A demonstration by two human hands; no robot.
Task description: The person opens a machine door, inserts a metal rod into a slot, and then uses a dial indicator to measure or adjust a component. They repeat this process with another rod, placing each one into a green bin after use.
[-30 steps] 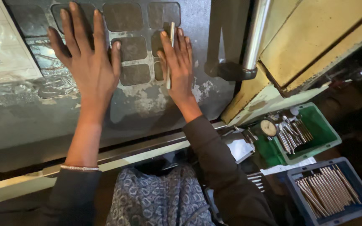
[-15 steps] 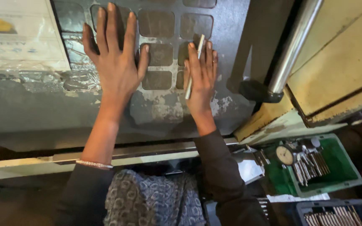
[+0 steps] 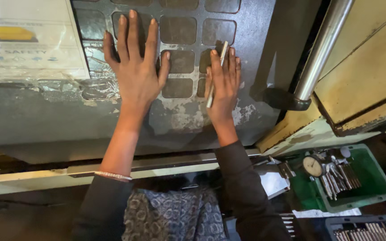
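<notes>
Both flat on grey pocketed plate point(image 3: 255, 27): left hand point(image 3: 135, 71) spread wide, holding nothing; right hand point(image 3: 223, 82) pins thin metal rod point(image 3: 216, 73) under fingers.

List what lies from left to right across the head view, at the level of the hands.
Laminated notice sheet → left hand flat on the dark recessed panel → right hand with a thin metal rod → steel bar → cream machine casing.
</notes>
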